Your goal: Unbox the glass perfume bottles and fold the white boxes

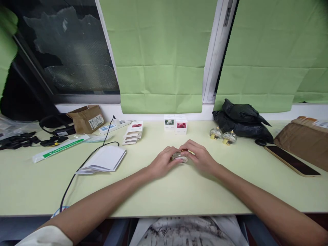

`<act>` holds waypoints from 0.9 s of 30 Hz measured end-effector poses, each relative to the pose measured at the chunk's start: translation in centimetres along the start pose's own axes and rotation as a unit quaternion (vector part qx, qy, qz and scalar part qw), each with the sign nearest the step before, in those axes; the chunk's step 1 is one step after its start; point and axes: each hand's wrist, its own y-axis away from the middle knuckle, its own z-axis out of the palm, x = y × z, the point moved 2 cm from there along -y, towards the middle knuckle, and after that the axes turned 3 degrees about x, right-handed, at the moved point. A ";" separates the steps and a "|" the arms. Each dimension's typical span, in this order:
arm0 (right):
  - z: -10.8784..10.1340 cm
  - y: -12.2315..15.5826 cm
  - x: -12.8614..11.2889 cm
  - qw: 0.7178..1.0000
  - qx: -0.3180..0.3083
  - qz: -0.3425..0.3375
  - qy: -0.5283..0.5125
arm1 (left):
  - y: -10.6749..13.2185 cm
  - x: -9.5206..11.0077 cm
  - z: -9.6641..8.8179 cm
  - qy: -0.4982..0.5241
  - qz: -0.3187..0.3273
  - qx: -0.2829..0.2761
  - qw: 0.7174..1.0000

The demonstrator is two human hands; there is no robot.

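I see the left hand (163, 162) and right hand (200, 155) gripping a glass perfume bottle (177, 156) mid-way across the desk (164, 194). Handling looks unfinished; two similar bottles (230, 137) sit nearer its back edge.

A rounded bottle of clear glass (180, 158), with a reddish-gold top (183, 150) partly hidden by fingers, is held between the bare left hand (163, 163) and the bare right hand (201, 156), low over the pale green tabletop (184, 194). Whether the surface is touched cannot be told.
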 end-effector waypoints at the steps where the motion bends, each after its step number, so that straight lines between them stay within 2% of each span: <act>1: -0.1 0.0 -0.1 1.000 0.000 -0.004 0.001 | 0.0 0.0 0.0 -0.003 0.004 -0.001 1.000; 15: -0.7 0.0 0.2 0.997 -0.008 -0.027 0.071 | 0.0 0.3 0.1 0.007 0.020 -0.010 1.000; 21: -0.8 0.0 0.4 0.996 -0.009 -0.060 0.068 | 0.0 -0.1 0.3 0.002 0.027 -0.019 0.999; 27: -3.5 -0.7 0.0 0.999 0.046 0.001 -0.029 | -0.1 -0.6 0.4 0.021 0.039 -0.014 0.999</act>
